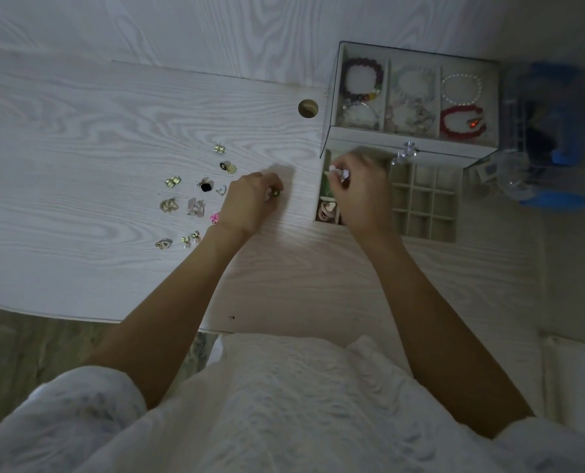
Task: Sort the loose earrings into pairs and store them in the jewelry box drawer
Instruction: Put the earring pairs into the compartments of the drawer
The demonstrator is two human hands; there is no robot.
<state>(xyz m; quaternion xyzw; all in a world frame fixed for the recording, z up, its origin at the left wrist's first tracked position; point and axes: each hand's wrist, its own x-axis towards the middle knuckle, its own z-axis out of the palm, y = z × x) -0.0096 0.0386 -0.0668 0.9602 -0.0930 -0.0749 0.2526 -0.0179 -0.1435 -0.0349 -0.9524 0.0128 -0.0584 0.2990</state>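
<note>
Toward the middle of the pale wood surface [79,131] lie the loose earrings [195,196], spread out in small twos, gold ones at the left of the cluster, a black one and pale pink ones nearer the middle; that spacing looks like sorting, so that each match can be lifted as a set. Just beside their right edge the left hand [250,203] rests knuckles-up on the surface, its fingers curled round a small greenish-gold earring [274,193], probably held ready for its turn.

Further right, the right hand [359,192] hovers over the near-left compartments of the open drawer [424,206], which is pulled out toward the person from under the jewelry box [414,93]. Its fingertips pinch a small white piece [339,173], too blurred to name, likely an earring about to be dropped in. A pinkish item already sits in a compartment below that hand. The drawer's grid to the right appears unfilled. The box's top tray holds bracelets, and a blue container [554,138] stands by the right edge.
</note>
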